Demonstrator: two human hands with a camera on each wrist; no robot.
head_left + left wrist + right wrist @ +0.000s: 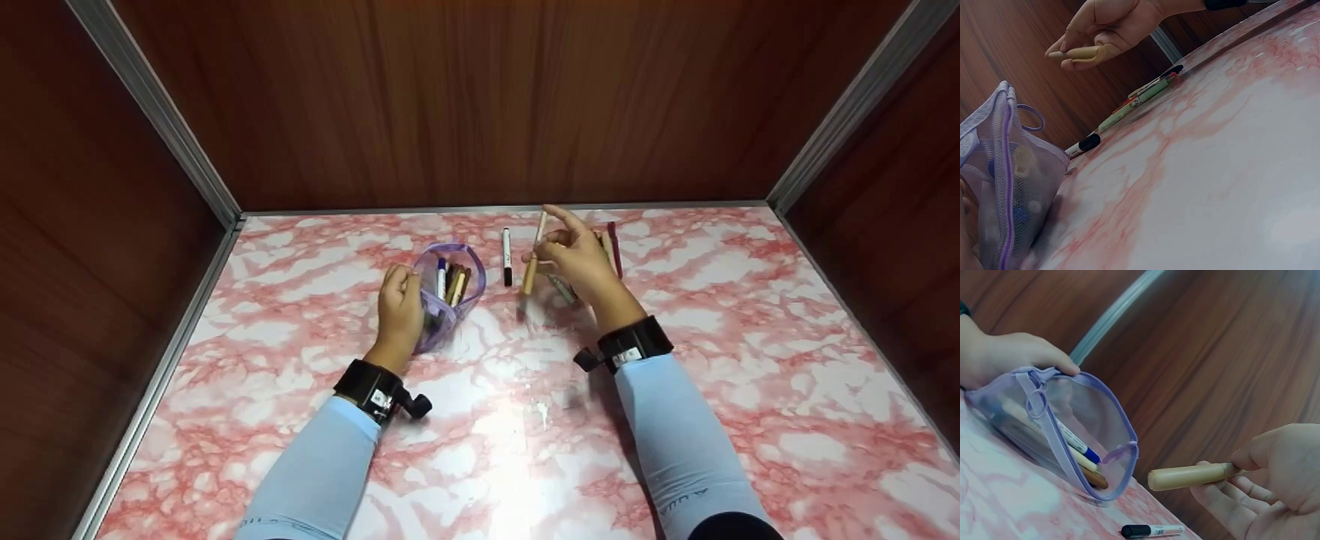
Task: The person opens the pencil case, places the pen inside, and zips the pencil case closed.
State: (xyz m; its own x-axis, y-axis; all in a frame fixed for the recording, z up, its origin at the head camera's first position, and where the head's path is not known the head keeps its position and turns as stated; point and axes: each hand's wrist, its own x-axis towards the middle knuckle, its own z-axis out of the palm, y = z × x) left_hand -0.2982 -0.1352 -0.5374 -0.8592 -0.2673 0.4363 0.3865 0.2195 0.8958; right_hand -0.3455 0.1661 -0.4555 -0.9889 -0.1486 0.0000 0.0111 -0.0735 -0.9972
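Observation:
At the far left-centre of the table lies a purple mesh pencil pouch [481, 279], its zip mouth gaping wide. My left hand [400, 304] grips its rim, thumb on the edge in the right wrist view. Inside are several pens, among them a white marker with a blue cap [1077, 440] and a brown-ended pen [1094, 478]. My right hand [583, 261] pinches a tan-capped marker [1185, 476] between thumb and fingers, raised above the table. The tan cap points toward the pouch mouth, a short way off it.
A white marker with a black cap [507, 255] lies between pouch and right hand. Partly behind the right hand lie a pale green pen [1134, 104], a dark red pen [615, 249] and others. Wooden panels [480, 105] wall the table's back and sides.

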